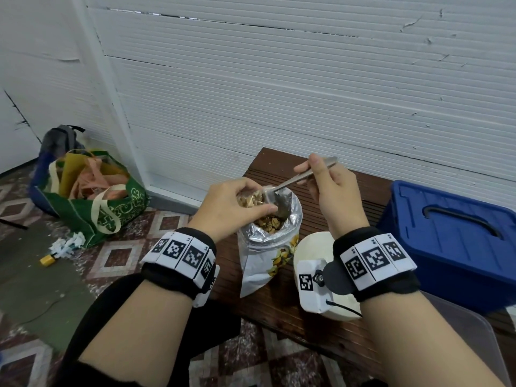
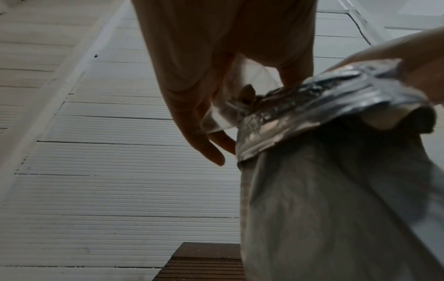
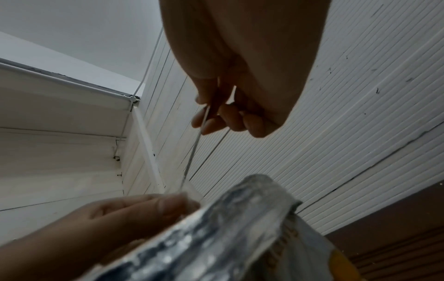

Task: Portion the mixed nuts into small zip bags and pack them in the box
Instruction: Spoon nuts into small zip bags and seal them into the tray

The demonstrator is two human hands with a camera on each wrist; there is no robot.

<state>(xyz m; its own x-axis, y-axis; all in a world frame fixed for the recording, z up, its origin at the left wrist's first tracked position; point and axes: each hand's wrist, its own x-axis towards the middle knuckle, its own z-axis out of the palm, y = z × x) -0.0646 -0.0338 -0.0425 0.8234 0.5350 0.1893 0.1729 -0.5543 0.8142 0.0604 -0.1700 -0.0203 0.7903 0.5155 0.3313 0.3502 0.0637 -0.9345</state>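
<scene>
While the left hand (image 1: 231,205) pinches the small zip bag (image 1: 252,198) open over the big nut bag (image 1: 269,230), the right hand (image 1: 329,180) grips the spoon (image 1: 296,180); tip slowly, mouth wide. The blue box (image 1: 452,247) probably waits, lidded, beside.

Silver foil nut bag (image 1: 275,238) w/ yellow print; blue box (image 1: 458,247); green tote (image 1: 111,208); brown bench (image 1: 279,303).

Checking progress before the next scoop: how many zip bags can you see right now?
1. A small clear zip bag partly filled with nuts, held in the left hand over the foil nut bag. Others may be hidden.
</scene>
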